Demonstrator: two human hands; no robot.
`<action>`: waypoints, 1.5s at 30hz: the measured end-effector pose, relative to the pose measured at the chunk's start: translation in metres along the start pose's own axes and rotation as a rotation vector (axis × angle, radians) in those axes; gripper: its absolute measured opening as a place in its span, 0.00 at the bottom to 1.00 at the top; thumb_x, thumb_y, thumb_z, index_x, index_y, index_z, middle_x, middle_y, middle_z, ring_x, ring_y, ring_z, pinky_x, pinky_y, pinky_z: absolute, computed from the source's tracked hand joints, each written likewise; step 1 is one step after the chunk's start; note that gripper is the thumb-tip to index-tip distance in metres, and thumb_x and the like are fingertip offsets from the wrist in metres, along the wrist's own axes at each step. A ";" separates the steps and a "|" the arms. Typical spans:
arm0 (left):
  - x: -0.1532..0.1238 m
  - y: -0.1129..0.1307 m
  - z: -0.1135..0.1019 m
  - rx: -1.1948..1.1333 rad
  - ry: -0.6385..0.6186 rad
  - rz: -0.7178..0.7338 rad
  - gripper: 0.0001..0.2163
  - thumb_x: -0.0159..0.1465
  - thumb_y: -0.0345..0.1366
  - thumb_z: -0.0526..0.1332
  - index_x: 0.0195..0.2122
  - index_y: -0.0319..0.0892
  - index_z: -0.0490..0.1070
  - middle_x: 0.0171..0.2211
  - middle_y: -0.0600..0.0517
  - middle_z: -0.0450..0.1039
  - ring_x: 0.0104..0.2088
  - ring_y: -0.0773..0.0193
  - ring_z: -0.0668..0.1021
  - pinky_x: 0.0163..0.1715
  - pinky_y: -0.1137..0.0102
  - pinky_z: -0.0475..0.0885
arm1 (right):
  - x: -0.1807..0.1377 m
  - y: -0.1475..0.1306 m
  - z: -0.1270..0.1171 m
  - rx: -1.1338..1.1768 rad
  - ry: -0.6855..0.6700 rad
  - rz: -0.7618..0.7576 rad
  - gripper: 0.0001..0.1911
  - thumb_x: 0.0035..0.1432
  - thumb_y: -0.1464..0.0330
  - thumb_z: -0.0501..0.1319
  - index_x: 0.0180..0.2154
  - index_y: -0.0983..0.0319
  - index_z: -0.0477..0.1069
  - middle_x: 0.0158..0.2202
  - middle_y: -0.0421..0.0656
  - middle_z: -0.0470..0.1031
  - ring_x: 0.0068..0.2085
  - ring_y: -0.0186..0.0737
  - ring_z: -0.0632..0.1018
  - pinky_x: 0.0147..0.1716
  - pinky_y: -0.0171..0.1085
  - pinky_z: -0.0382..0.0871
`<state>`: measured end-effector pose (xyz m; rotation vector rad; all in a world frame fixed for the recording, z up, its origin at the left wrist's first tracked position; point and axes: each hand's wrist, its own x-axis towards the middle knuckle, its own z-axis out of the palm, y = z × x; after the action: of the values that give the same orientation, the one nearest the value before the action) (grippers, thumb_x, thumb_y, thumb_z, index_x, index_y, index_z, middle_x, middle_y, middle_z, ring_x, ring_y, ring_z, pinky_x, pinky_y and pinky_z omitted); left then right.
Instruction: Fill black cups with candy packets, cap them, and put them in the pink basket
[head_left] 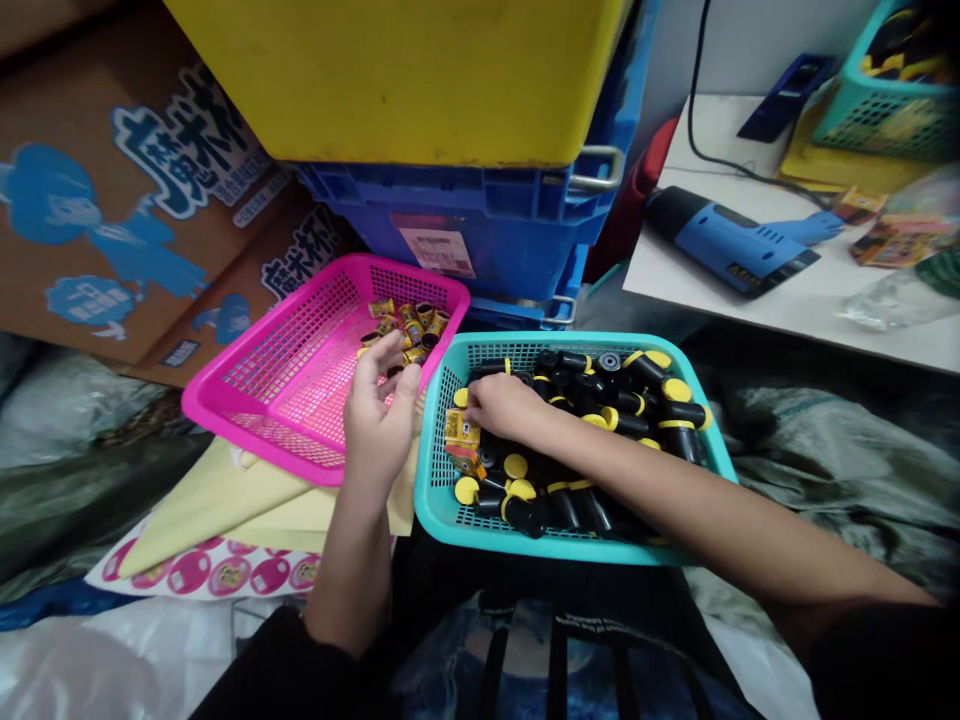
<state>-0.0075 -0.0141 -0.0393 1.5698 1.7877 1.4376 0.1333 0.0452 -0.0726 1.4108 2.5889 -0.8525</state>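
Observation:
My left hand (376, 420) is raised over the right edge of the pink basket (281, 400), thumb and fingers apart with nothing visible between them. Small canisters in printed yellow wraps (409, 325) lie beyond its fingertips in that basket. My right hand (504, 405) reaches into the teal basket (540, 548), fingertips pinched at the edge of a small stack of orange printed labels (462, 440). The fingertips partly cover the point of contact. Around this hand lie many black canisters with yellow caps (592, 500).
A blue heat gun (739, 240) lies on the white table (690, 290) at right, near another teal basket (885, 120). Blue crates (480, 235) and a yellow bin (420, 80) stand ahead. Cardboard boxes (112, 260) are at left; yellow paper (217, 490) lies under the pink basket.

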 end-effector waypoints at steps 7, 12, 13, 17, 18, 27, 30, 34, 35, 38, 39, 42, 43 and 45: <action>-0.007 0.004 -0.003 -0.050 -0.031 -0.281 0.13 0.61 0.45 0.58 0.37 0.41 0.73 0.24 0.54 0.73 0.21 0.70 0.74 0.22 0.75 0.70 | -0.022 0.021 -0.013 -0.016 0.370 -0.282 0.13 0.62 0.68 0.54 0.34 0.64 0.77 0.35 0.49 0.78 0.38 0.44 0.77 0.38 0.41 0.69; -0.014 0.009 0.012 -0.439 -0.267 -0.463 0.16 0.56 0.42 0.64 0.44 0.42 0.69 0.26 0.55 0.72 0.26 0.68 0.77 0.26 0.73 0.75 | -0.042 0.037 -0.014 0.031 0.779 -0.771 0.09 0.62 0.69 0.56 0.34 0.60 0.75 0.39 0.44 0.78 0.41 0.40 0.73 0.41 0.40 0.68; -0.015 0.010 0.015 -0.487 -0.275 -0.475 0.18 0.54 0.39 0.67 0.44 0.42 0.68 0.25 0.57 0.71 0.25 0.69 0.77 0.27 0.73 0.75 | -0.045 0.038 -0.014 0.051 0.785 -0.802 0.08 0.61 0.68 0.57 0.33 0.60 0.74 0.39 0.44 0.77 0.41 0.40 0.73 0.41 0.40 0.68; -0.016 0.015 0.021 -0.482 -0.240 -0.456 0.20 0.50 0.33 0.68 0.44 0.41 0.67 0.23 0.59 0.69 0.22 0.72 0.74 0.26 0.76 0.75 | -0.051 0.039 -0.018 0.339 0.746 -0.627 0.11 0.59 0.60 0.60 0.37 0.61 0.74 0.41 0.47 0.75 0.44 0.42 0.72 0.46 0.44 0.65; -0.016 0.016 0.020 -0.468 -0.254 -0.448 0.20 0.51 0.33 0.68 0.45 0.41 0.67 0.23 0.59 0.69 0.22 0.72 0.74 0.26 0.76 0.75 | -0.051 0.039 -0.020 0.438 0.720 -0.523 0.13 0.59 0.60 0.59 0.39 0.62 0.74 0.41 0.47 0.75 0.45 0.42 0.72 0.47 0.45 0.64; -0.014 0.015 0.029 -0.613 -0.326 -0.445 0.23 0.52 0.36 0.68 0.49 0.44 0.66 0.31 0.55 0.73 0.31 0.68 0.77 0.32 0.72 0.77 | -0.032 0.028 -0.035 1.121 0.222 -0.158 0.17 0.47 0.57 0.66 0.24 0.64 0.68 0.24 0.38 0.71 0.28 0.32 0.71 0.32 0.35 0.64; -0.012 0.013 0.037 -0.681 -0.218 -0.427 0.22 0.49 0.35 0.70 0.45 0.44 0.66 0.36 0.53 0.74 0.32 0.69 0.78 0.32 0.73 0.76 | -0.026 0.022 -0.034 1.181 0.250 -0.155 0.20 0.44 0.56 0.68 0.21 0.64 0.63 0.20 0.34 0.67 0.24 0.28 0.67 0.28 0.32 0.60; -0.009 0.010 0.040 -0.654 -0.116 -0.396 0.22 0.48 0.35 0.71 0.42 0.44 0.64 0.32 0.54 0.76 0.26 0.70 0.78 0.29 0.73 0.76 | -0.023 0.020 -0.035 1.310 0.202 -0.223 0.16 0.46 0.61 0.68 0.28 0.63 0.64 0.24 0.35 0.70 0.27 0.29 0.70 0.29 0.31 0.63; -0.009 0.010 0.040 -0.631 -0.118 -0.392 0.23 0.47 0.35 0.72 0.42 0.44 0.64 0.31 0.54 0.76 0.26 0.69 0.78 0.29 0.73 0.76 | -0.022 0.021 -0.035 1.345 0.172 -0.242 0.16 0.46 0.63 0.68 0.32 0.63 0.65 0.26 0.35 0.71 0.28 0.30 0.72 0.31 0.32 0.64; -0.009 0.010 0.040 -0.579 -0.111 -0.381 0.26 0.47 0.35 0.72 0.45 0.43 0.64 0.31 0.53 0.77 0.27 0.67 0.80 0.30 0.72 0.76 | -0.020 0.020 -0.035 1.374 0.144 -0.226 0.19 0.45 0.68 0.67 0.39 0.62 0.64 0.25 0.33 0.70 0.27 0.30 0.72 0.31 0.32 0.65; -0.009 0.010 0.040 -0.572 -0.107 -0.379 0.26 0.47 0.35 0.72 0.46 0.43 0.64 0.30 0.53 0.77 0.27 0.67 0.80 0.30 0.72 0.76 | -0.019 0.020 -0.035 1.362 0.163 -0.207 0.19 0.45 0.69 0.68 0.38 0.62 0.63 0.23 0.32 0.68 0.26 0.29 0.72 0.30 0.31 0.65; -0.008 0.008 0.040 -0.565 -0.099 -0.376 0.25 0.48 0.35 0.71 0.46 0.43 0.64 0.24 0.57 0.75 0.25 0.69 0.79 0.31 0.73 0.76 | -0.016 0.021 -0.036 1.298 0.216 -0.176 0.20 0.44 0.66 0.68 0.37 0.61 0.62 0.23 0.32 0.67 0.27 0.30 0.71 0.30 0.31 0.65; -0.008 0.007 0.039 -0.560 -0.091 -0.378 0.24 0.48 0.34 0.71 0.44 0.43 0.65 0.24 0.57 0.75 0.24 0.69 0.78 0.30 0.73 0.76 | -0.014 0.022 -0.036 1.253 0.234 -0.166 0.19 0.47 0.64 0.67 0.38 0.62 0.62 0.25 0.34 0.68 0.28 0.32 0.72 0.31 0.32 0.66; -0.007 0.003 0.037 -0.538 -0.061 -0.388 0.19 0.48 0.35 0.71 0.39 0.42 0.66 0.24 0.56 0.75 0.23 0.69 0.78 0.29 0.72 0.76 | -0.011 0.028 -0.036 1.066 0.268 -0.139 0.14 0.57 0.60 0.59 0.40 0.62 0.64 0.31 0.39 0.73 0.34 0.35 0.74 0.35 0.35 0.67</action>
<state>0.0256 -0.0047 -0.0544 0.9276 1.4055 1.4874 0.1689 0.0662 -0.0509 1.5664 2.4643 -2.4448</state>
